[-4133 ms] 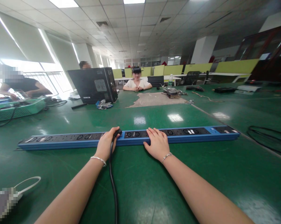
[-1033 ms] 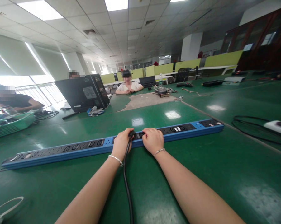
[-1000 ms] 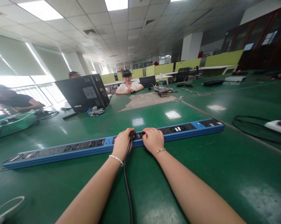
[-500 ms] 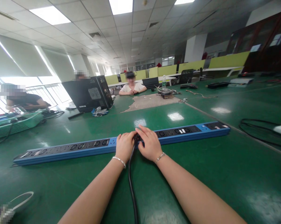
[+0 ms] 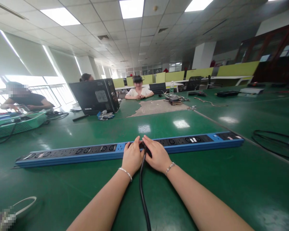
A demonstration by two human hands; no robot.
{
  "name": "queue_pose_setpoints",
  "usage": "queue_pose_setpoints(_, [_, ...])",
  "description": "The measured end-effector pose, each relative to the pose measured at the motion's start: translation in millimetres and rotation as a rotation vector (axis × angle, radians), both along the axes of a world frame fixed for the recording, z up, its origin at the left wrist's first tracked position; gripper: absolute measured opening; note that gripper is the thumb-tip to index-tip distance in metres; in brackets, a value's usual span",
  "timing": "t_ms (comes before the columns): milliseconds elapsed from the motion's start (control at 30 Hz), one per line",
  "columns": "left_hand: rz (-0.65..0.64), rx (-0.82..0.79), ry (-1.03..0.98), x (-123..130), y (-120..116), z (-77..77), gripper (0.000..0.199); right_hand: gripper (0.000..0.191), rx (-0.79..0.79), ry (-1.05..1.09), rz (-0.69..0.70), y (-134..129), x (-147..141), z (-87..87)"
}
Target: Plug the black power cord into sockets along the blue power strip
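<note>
A long blue power strip (image 5: 194,148) with black socket panels lies across the green table in front of me. At its middle, my left hand (image 5: 133,156) and my right hand (image 5: 158,157) meet with fingertips nearly touching. Both are closed around a black plug (image 5: 143,145), which their fingers mostly hide. From between them a thick black cord (image 5: 142,189) runs down toward me over the tabletop. How far the plug sits in a socket cannot be seen.
A black computer case (image 5: 94,98) and a grey-blue glove (image 5: 105,115) are beyond the strip. A green basket (image 5: 26,125) stands left, with a person behind it. Another person sits opposite, near a bottle (image 5: 171,88). Black cable (image 5: 267,144) loops at right.
My view has shifted slightly, so the strip and hands appear a little further right and lower. The fingers of my hands have drawn closer together over the plug.
</note>
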State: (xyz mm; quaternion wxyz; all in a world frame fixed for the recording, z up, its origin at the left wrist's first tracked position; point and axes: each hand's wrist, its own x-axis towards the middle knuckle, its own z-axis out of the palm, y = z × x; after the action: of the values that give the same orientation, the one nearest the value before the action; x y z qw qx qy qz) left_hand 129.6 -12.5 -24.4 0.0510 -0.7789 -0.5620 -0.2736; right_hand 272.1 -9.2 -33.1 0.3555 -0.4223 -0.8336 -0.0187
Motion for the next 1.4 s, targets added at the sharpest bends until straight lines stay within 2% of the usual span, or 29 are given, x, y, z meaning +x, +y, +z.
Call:
queue_pose_setpoints(267, [0.032, 0.125, 0.081, -8, 7, -11.4, 0.04, 0.041, 0.018, -0.012, -0.114, -1, -7, 2.5])
queue_pose_setpoints(467, [0.062, 0.153, 0.059, -5, 6, -10.6, 0.034, 0.033, 0.141, -0.01, -0.211, 1, -17, 0.7])
queue_pose_setpoints(733, [0.07, 0.163, 0.037, -5, 7, -11.6, 0.034, 0.033, 0.231, -0.066, -0.302, 7, -25, -1.4])
queue_pose_setpoints(900, [0.068, 0.171, 0.026, -5, 7, -13.1, 0.036, 0.034, 0.197, -0.09, -0.292, 5, -23, -0.3])
queue_pose_setpoints(1133, [0.053, 0.178, 0.016, -5, 8, -13.4, 0.036, 0.03, 0.109, 0.055, -0.298, 11, -22, -4.0])
queue_pose_setpoints(1400, [0.068, 0.185, 0.01, -3, 8, -13.3, 0.034, 0.033, 0.043, 0.071, -0.414, 13, -27, -4.8])
